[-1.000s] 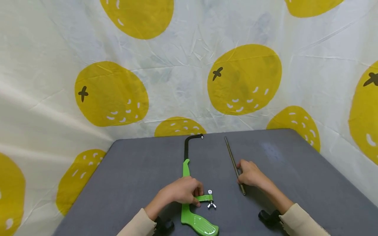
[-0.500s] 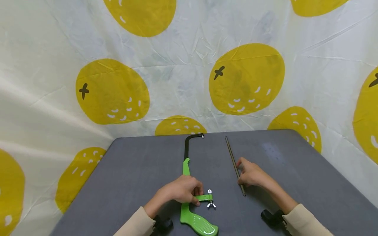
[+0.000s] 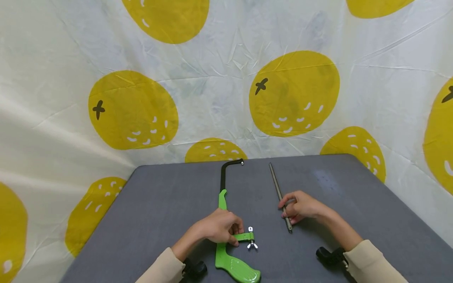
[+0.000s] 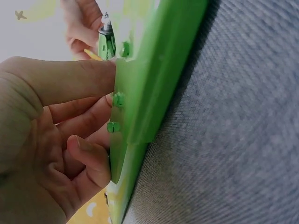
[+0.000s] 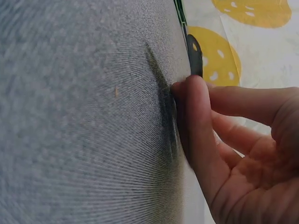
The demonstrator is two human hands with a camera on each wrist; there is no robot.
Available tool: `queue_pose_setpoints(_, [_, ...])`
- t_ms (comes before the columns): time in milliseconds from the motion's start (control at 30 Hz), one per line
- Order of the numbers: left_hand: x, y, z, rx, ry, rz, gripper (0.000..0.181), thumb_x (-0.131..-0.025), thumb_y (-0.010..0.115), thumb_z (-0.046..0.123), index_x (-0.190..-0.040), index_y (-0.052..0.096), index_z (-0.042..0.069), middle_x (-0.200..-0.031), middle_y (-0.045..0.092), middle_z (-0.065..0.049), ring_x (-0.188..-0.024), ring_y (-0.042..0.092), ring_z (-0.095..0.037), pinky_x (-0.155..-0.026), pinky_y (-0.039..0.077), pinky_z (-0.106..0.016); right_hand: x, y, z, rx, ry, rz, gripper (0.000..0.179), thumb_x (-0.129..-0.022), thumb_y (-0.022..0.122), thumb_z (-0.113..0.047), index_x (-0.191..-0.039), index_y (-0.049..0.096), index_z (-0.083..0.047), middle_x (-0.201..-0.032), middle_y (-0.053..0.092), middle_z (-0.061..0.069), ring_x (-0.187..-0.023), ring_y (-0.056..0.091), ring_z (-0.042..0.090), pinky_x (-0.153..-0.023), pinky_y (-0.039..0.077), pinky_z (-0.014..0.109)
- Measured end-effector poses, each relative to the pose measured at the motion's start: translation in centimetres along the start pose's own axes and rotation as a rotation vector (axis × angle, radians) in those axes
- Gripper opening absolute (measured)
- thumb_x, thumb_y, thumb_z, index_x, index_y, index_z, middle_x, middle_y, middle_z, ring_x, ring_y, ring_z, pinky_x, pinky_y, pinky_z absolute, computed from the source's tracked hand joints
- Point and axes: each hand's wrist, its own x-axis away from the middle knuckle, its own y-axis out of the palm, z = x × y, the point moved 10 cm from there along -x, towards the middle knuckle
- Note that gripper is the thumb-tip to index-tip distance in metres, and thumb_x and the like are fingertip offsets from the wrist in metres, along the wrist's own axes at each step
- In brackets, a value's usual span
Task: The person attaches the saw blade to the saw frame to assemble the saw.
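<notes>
A hacksaw frame (image 3: pixel 237 268) with a green body and handle and a black front arm (image 3: pixel 223 177) lies on the table, without a blade across it. My left hand (image 3: pixel 218 227) holds its green middle; in the left wrist view the thumb (image 4: pixel 79 77) presses against the green edge (image 4: pixel 140 93). A wing nut (image 3: pixel 252 245) hangs on the bracket beside that hand. To the right, my right hand (image 3: pixel 301 205) pinches a thin hacksaw blade (image 3: pixel 275 179) near its close end. The blade's dark end with a hole (image 5: pixel 195 49) shows past the fingertips in the right wrist view.
The grey cloth-covered table (image 3: pixel 170 196) reaches back to a white curtain (image 3: pixel 212 98) printed with yellow fruit. Black wrist straps (image 3: pixel 330 256) sit by both beige sleeves (image 3: pixel 375 262).
My right hand has shifted its fingers round the blade, and the blade's near end has moved slightly up and left. The left hand stays on the hacksaw frame.
</notes>
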Motion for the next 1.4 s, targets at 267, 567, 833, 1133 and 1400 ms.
queue_pose_setpoints(267, [0.0,0.1,0.1,-0.010,0.006,-0.015,0.021,-0.083,0.088,0.031,-0.096,0.072,0.029,-0.083,0.068,0.020,-0.073,0.059,0.009,-0.074,0.047,-0.014,-0.1,0.7,0.1,-0.124,0.039,-0.072,0.060,-0.090,0.071,0.001,-0.143,0.044,0.010,-0.097,0.072,0.014,-0.077,0.071,0.019,-0.068,0.063,0.039])
queue_pose_setpoints(567, [0.0,0.4,0.0,0.007,0.035,-0.028,0.023,-0.084,0.088,0.028,-0.102,0.074,0.029,-0.086,0.069,0.020,-0.075,0.059,0.009,-0.073,0.048,-0.014,-0.3,0.7,-0.4,-0.186,0.001,-0.006,0.096,-0.091,0.071,0.002,-0.162,0.005,0.003,-0.106,0.074,0.020,-0.078,0.073,0.022,-0.070,0.064,0.041])
queue_pose_setpoints(833, [-0.1,0.7,-0.4,0.052,0.058,-0.058,0.024,-0.086,0.085,0.028,-0.106,0.072,0.028,-0.090,0.069,0.019,-0.078,0.060,0.009,-0.074,0.050,-0.015,-0.7,1.1,-1.1,-0.212,-0.036,0.021,0.094,-0.090,0.071,0.004,-0.161,0.009,0.006,-0.113,0.073,0.024,-0.080,0.071,0.018,-0.070,0.064,0.040])
queue_pose_setpoints(1133, [0.0,0.6,-0.5,0.063,0.035,-0.078,0.023,-0.087,0.085,0.029,-0.104,0.070,0.029,-0.092,0.068,0.019,-0.080,0.061,0.008,-0.076,0.049,-0.017,-1.1,2.0,-2.1,-0.202,-0.080,0.018,0.093,-0.089,0.072,0.004,-0.161,0.014,0.003,-0.114,0.073,0.027,-0.078,0.071,0.018,-0.067,0.063,0.038])
queue_pose_setpoints(1400, [-0.1,0.9,-0.6,0.052,0.013,-0.091,0.021,-0.089,0.083,0.030,-0.103,0.068,0.032,-0.089,0.066,0.020,-0.076,0.059,0.007,-0.073,0.046,-0.019,-1.8,2.9,-2.6,-0.209,-0.069,0.017,0.092,-0.088,0.070,0.008,-0.161,0.015,0.003,-0.111,0.072,0.027,-0.075,0.069,0.020,-0.066,0.063,0.040])
